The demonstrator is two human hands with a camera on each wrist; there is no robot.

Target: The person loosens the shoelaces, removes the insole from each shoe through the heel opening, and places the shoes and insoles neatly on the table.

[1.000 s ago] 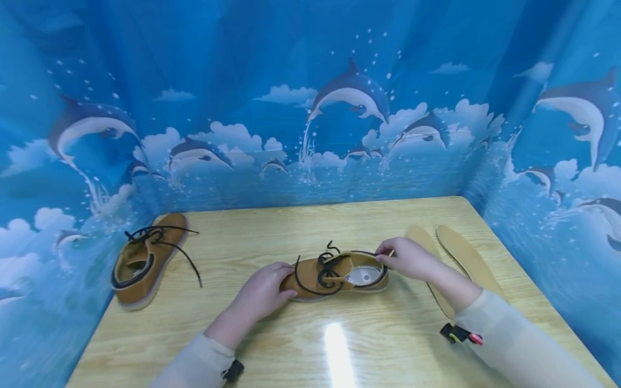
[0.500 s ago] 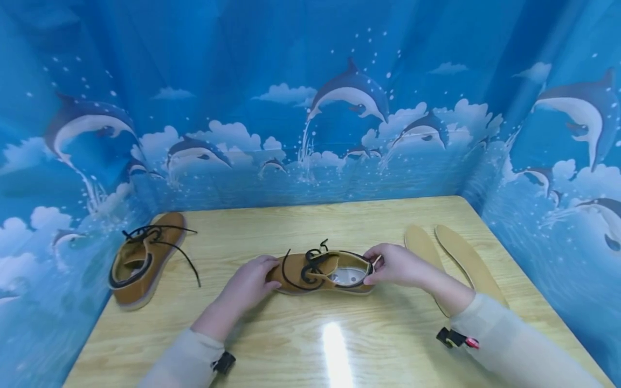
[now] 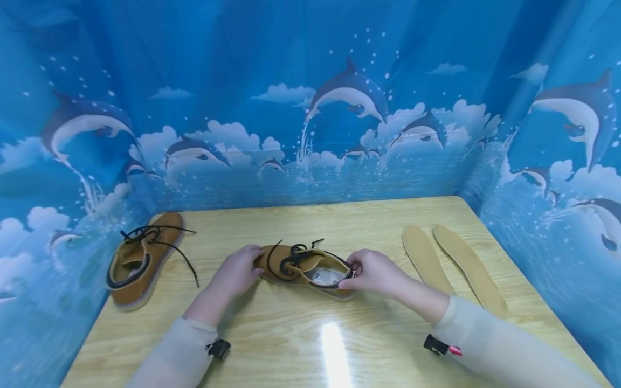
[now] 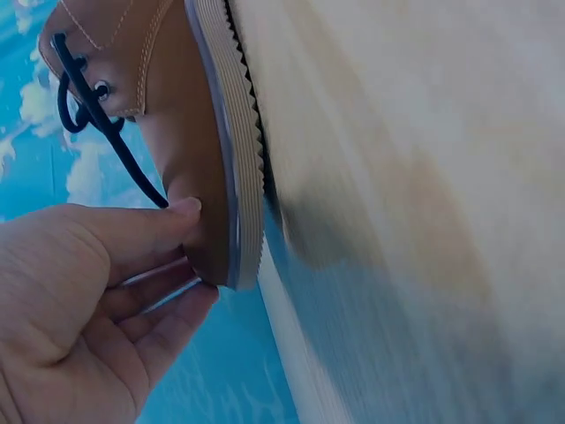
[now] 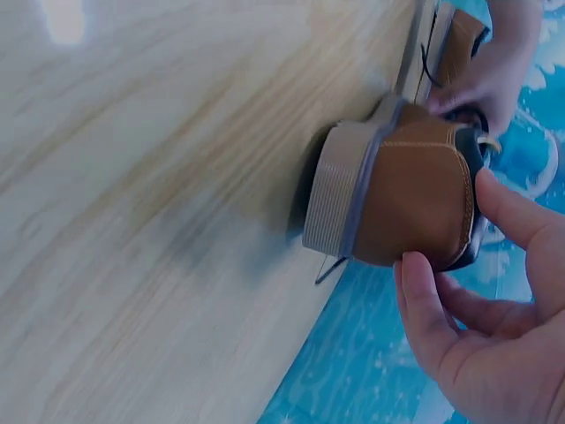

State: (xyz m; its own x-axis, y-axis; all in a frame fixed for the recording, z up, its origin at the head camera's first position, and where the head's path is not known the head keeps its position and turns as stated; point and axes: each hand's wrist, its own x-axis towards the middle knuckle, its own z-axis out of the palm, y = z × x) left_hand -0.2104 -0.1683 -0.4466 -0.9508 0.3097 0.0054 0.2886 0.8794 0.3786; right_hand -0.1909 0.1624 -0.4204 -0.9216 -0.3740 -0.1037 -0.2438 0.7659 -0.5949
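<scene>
A brown lace-up shoe (image 3: 277, 263) with black laces lies across the middle of the wooden table, toe to the left and heel to the right. My left hand (image 3: 237, 272) grips its toe; in the left wrist view the thumb presses the upper and the fingers curl round the toe tip. At the other end my right hand (image 3: 375, 274) holds the heel, its thumb on the dark padded collar and fingertips on the brown heel leather (image 5: 415, 190). The ridged pale sole (image 4: 240, 150) sits close over the tabletop. A pale grey footbed shows inside the opening.
A matching brown shoe (image 3: 137, 288) with loose black laces stands at the table's left edge. Two tan insoles, a left one (image 3: 427, 258) and a right one (image 3: 468, 269), lie at the right, partly under the right forearm. A blue dolphin-print curtain (image 3: 291, 124) surrounds the table.
Both hands have moved left with the shoe, and its heel has swung toward the person. My right hand has gone from pinching the collar to gripping round the heel.
</scene>
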